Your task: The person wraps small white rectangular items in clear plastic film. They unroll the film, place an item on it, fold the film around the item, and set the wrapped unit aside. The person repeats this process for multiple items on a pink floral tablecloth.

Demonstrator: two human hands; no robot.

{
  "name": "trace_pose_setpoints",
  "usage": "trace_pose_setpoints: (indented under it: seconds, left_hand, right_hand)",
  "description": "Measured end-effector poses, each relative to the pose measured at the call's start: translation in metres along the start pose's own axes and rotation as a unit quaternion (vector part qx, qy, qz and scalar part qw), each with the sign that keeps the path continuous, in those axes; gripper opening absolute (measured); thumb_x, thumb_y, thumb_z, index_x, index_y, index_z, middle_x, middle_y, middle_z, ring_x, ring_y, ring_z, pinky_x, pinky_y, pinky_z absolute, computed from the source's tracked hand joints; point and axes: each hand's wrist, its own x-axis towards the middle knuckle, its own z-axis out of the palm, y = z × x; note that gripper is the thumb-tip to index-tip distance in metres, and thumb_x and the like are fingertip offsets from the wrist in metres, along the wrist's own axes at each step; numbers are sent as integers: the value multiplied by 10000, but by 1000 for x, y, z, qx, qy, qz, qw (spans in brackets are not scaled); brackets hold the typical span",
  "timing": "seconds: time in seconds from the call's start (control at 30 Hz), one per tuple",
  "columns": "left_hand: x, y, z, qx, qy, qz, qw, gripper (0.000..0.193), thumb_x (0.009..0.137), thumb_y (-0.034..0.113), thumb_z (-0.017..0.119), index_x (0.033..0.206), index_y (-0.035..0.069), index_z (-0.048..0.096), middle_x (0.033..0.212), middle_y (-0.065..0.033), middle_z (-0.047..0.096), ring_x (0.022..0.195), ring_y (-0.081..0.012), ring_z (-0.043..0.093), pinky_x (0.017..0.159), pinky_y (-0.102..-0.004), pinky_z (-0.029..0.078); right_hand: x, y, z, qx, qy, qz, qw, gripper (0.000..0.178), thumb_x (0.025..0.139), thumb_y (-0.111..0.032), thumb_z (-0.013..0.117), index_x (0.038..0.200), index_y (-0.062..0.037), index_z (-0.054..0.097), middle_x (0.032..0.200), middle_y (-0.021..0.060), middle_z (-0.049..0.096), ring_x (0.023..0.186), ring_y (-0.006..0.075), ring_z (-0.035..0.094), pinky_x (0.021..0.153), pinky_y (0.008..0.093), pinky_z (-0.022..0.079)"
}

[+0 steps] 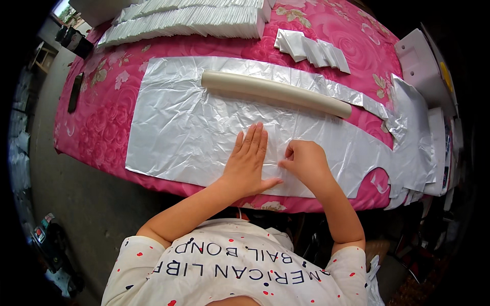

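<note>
A wide, creased silver plastic sheet covers the near part of the table. My left hand presses flat on it, fingers stretched forward and thumb out to the right. Just right of that, my right hand is closed, thumb against the curled fingers, close to the sheet. Whatever its fingertips pinch is too small or hidden to make out. A paler square patch shows on the sheet between the two hands. Beyond them a long beige cardboard tube lies across the sheet, slanting toward the right.
Pink floral cloth covers the table. Long rows of folded silver packets stand at the back, with a small fanned group of packets to their right. A dark phone-like object lies left. White foam boxes and draped silver film crowd the right edge.
</note>
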Motion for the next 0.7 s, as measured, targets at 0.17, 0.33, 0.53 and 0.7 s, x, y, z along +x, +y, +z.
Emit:
trace_pose_setpoints:
  seconds: [0.17, 0.33, 0.53, 0.7]
  left_hand:
    - [-24, -10, -14, -177, 143, 32, 973, 872, 742, 264, 673, 1414, 6, 180, 1460, -278, 73, 1373, -382, 82, 1094, -455, 142]
    - [-103, -22, -34, -636, -21, -247, 730, 272, 916, 36, 448, 1169, -35, 518, 1138, -128, 591, 1032, -196, 586, 901, -298, 459]
    - [-167, -28, -27, -614, -33, -447, 650, 265, 914, 114, 519, 1125, -42, 559, 1082, -133, 618, 982, -183, 608, 831, -278, 493]
    - [-167, -30, -31, -638, 33, -434, 636, 253, 889, 142, 567, 1067, -36, 595, 983, -108, 643, 870, -154, 624, 775, -280, 508]
  right_hand:
    - [5, -13, 12, -36, 139, -211, 967, 311, 691, -154, 707, 947, -11, 603, 946, 119, 627, 870, 275, 595, 766, 352, 468]
    - [39, -21, 63, -47, 131, -297, 945, 554, 799, -300, 620, 1251, -26, 451, 1336, 185, 387, 1250, 344, 343, 1028, 424, 277]
    - [6, -75, 113, 38, 76, -261, 962, 555, 880, -315, 500, 1342, -38, 367, 1445, 200, 235, 1352, 349, 184, 1091, 460, 133]
    - [-33, -105, 137, 160, -41, -346, 924, 481, 877, -207, 496, 1318, -41, 401, 1424, 194, 269, 1345, 351, 196, 1083, 494, 117]
